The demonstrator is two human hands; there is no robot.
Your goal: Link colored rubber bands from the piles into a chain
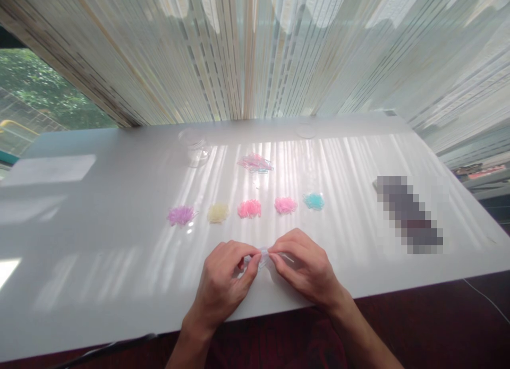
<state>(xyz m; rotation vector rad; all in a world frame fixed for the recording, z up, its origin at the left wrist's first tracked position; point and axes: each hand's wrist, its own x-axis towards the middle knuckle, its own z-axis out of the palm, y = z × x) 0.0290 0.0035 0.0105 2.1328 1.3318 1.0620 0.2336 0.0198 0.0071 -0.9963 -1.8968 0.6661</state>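
Observation:
Close to the table's front edge, my left hand (229, 272) and my right hand (305, 260) meet with thumbs and forefingers pinched. Between the fingertips is a small, clear, bluish-white thing (263, 258), partly hidden by the fingers; its exact kind I cannot make out. Both hands grip it from opposite sides. Just beyond them lies a row of small piles of thin, loop-like pieces: purple (181, 215), pale yellow (218, 213), coral pink (249, 208), light pink (286, 205) and turquoise (314, 200). Farther back is a looser, mixed-colour pile (256, 163) of similar but longer-looking pieces.
A clear jar (196, 150) stands at the back left of the white table (119, 209). At the back lies a clear round lid (305, 130). A dark, pixelated object (410, 215) lies on the right. String curtains (247, 56) hang behind the table.

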